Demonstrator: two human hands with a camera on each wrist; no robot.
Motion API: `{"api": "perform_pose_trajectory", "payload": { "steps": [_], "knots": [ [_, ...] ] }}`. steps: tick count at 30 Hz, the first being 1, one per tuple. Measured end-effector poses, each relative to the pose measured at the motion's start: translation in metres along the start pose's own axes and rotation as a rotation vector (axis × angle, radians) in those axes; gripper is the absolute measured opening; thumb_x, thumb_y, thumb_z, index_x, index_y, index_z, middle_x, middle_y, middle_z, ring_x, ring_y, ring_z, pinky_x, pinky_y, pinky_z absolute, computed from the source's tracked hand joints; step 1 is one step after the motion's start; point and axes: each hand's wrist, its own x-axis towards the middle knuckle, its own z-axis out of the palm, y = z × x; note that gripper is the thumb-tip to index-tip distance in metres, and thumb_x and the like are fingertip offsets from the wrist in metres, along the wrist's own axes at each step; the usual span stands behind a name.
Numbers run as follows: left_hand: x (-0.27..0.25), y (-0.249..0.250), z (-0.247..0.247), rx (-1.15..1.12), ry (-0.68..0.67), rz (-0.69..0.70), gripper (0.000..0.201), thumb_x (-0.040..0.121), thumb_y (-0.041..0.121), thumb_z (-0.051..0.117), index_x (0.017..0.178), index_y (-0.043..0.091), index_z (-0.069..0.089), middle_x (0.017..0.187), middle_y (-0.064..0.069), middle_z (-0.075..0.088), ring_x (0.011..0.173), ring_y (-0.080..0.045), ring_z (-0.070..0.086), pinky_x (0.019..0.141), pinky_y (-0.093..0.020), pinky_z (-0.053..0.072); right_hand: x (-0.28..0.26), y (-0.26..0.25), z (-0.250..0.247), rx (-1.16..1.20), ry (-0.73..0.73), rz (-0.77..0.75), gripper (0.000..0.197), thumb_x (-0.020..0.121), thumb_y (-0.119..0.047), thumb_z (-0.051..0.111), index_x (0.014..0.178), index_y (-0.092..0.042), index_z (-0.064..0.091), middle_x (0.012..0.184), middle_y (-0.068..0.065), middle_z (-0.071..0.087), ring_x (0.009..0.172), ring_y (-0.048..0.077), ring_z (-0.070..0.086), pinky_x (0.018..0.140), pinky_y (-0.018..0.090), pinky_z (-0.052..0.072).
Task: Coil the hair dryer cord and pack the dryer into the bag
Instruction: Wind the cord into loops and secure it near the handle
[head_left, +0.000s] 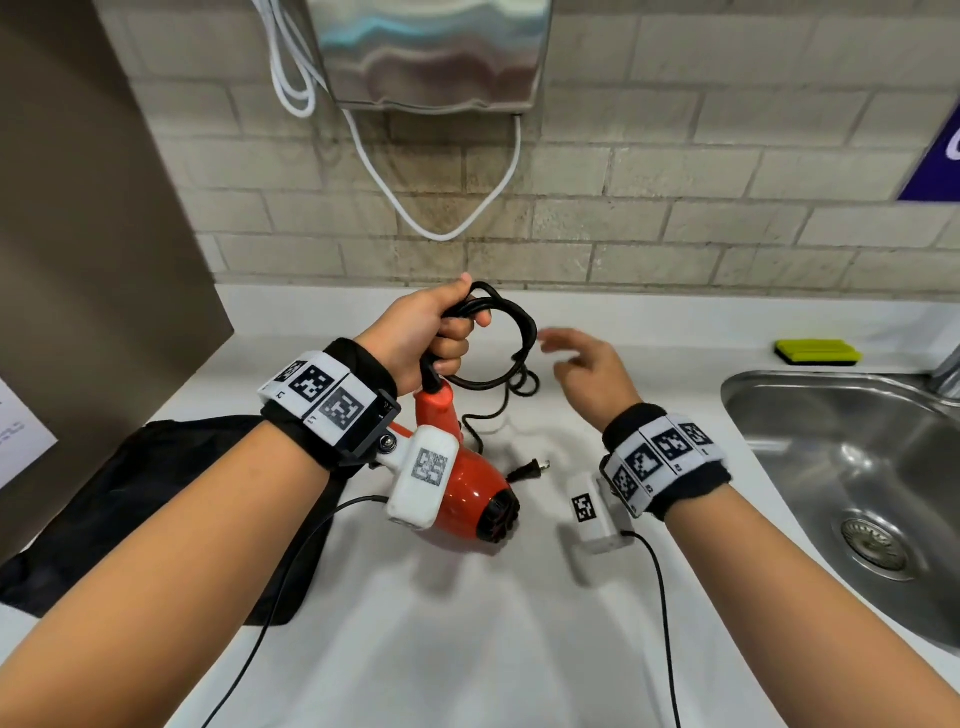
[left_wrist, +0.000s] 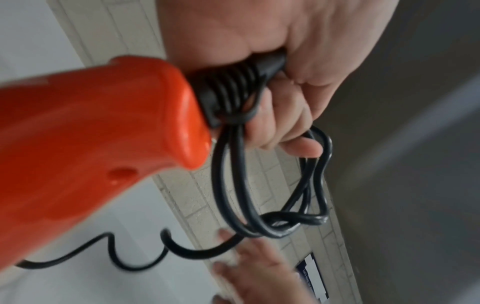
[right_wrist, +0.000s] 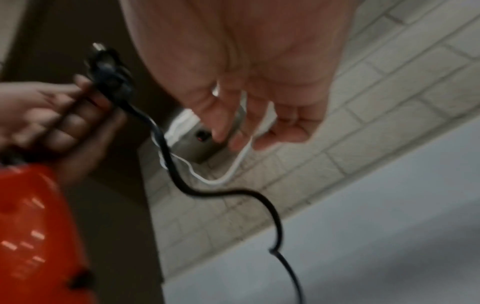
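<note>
The red hair dryer (head_left: 470, 499) hangs nozzle-down from my left hand (head_left: 454, 332), which grips several loops of its black cord (head_left: 511, 338) just above the handle. In the left wrist view my fingers (left_wrist: 283, 127) curl round the cord's strain relief and the loops (left_wrist: 272, 197) beside the red handle (left_wrist: 91, 133). The loose tail runs down to the plug (head_left: 530, 470) near the nozzle. Right of the coil my right hand (head_left: 574, 356) hovers, fingers spread and blurred, holding nothing (right_wrist: 259, 123). The black bag (head_left: 156, 493) lies flat on the counter at the left.
A steel sink (head_left: 753, 395) sits at the right with a green sponge (head_left: 818, 352) behind it. A metal wall unit (head_left: 431, 52) with white cables (head_left: 441, 223) hangs above. A brown partition (head_left: 78, 208) bounds the left. Thin black camera cables (head_left: 662, 623) trail over the white counter (head_left: 467, 649).
</note>
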Motion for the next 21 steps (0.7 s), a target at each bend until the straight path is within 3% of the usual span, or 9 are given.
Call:
{"api": "perform_pose_trajectory", "payload": {
  "steps": [3,5,7,9,12,15,18,19,21],
  "knots": [
    [0.002,0.000,0.001,0.011,-0.007,0.009,0.047,0.098,0.041,0.029,0.070,0.011,0.051,0.039,0.012,0.023,0.031,-0.002,0.018,0.033,-0.016,0.018,-0.008,-0.037,-0.004,0.314,0.109,-0.253,0.024,0.090,-0.007,0.042,0.101,-0.013,0.062,0.082,-0.006,0.059,0.068,-0.009,0.052,0.062,0.004,0.039],
    [0.002,0.000,0.003,0.010,-0.011,0.017,0.046,0.099,0.040,0.029,0.070,0.011,0.051,0.038,0.011,0.023,0.031,-0.002,0.018,0.034,-0.016,0.017,-0.012,-0.054,-0.004,0.369,0.075,-0.285,0.021,0.092,-0.004,0.046,0.097,-0.011,0.065,0.070,-0.016,0.063,0.061,-0.011,0.053,0.058,0.004,0.039],
    [0.002,0.000,0.004,0.007,-0.017,0.024,0.045,0.099,0.040,0.029,0.070,0.012,0.050,0.038,0.012,0.024,0.031,-0.002,0.018,0.036,-0.017,0.017,-0.014,-0.061,-0.002,0.341,0.003,-0.308,0.023,0.087,0.000,0.054,0.085,-0.018,0.067,0.062,-0.022,0.066,0.062,-0.009,0.055,0.060,0.005,0.040],
    [0.002,0.000,0.003,-0.008,-0.022,0.026,0.044,0.098,0.040,0.030,0.070,0.013,0.050,0.039,0.012,0.024,0.031,-0.002,0.019,0.036,-0.017,0.017,-0.015,-0.057,0.003,0.316,-0.004,-0.299,0.030,0.081,0.003,0.061,0.078,-0.027,0.062,0.074,-0.020,0.063,0.061,-0.001,0.051,0.063,0.011,0.042],
    [0.001,0.001,0.000,-0.032,-0.046,0.020,0.043,0.098,0.040,0.030,0.070,0.013,0.050,0.039,0.011,0.024,0.031,-0.002,0.019,0.036,-0.017,0.018,-0.010,-0.043,0.007,0.381,0.032,-0.209,0.034,0.077,0.004,0.065,0.082,-0.026,0.050,0.087,-0.007,0.048,0.064,0.011,0.045,0.065,0.020,0.041],
    [-0.001,0.001,0.003,-0.037,-0.113,-0.016,0.042,0.098,0.038,0.030,0.069,0.013,0.047,0.037,0.011,0.024,0.029,-0.002,0.018,0.036,-0.018,0.016,-0.006,-0.034,0.010,0.484,-0.173,-0.164,0.035,0.075,0.001,0.067,0.098,-0.019,0.049,0.088,-0.007,0.054,0.078,0.006,0.052,0.075,0.017,0.043],
    [-0.003,0.000,0.008,-0.049,-0.185,-0.072,0.042,0.097,0.038,0.031,0.066,0.014,0.046,0.035,0.012,0.024,0.028,-0.001,0.019,0.037,-0.018,0.013,-0.004,-0.031,0.017,0.512,-0.385,-0.149,0.056,0.059,-0.039,0.082,0.102,-0.018,0.052,0.085,-0.016,0.068,0.087,-0.007,0.059,0.079,0.010,0.046],
    [-0.003,0.000,0.007,-0.055,-0.207,-0.085,0.042,0.096,0.038,0.030,0.066,0.014,0.046,0.034,0.012,0.024,0.027,-0.001,0.019,0.037,-0.018,0.013,-0.005,-0.031,0.019,0.484,-0.419,-0.151,0.063,0.052,-0.055,0.080,0.099,-0.022,0.054,0.083,-0.018,0.068,0.084,-0.011,0.058,0.077,0.007,0.045],
    [-0.002,0.000,0.005,-0.069,-0.236,-0.101,0.042,0.096,0.038,0.029,0.066,0.014,0.045,0.033,0.012,0.025,0.026,-0.001,0.019,0.035,-0.017,0.014,-0.004,-0.028,0.023,0.448,-0.442,-0.150,0.068,0.046,-0.069,0.073,0.097,-0.027,0.056,0.084,-0.015,0.064,0.080,-0.011,0.058,0.076,0.006,0.044]
  ]
}}
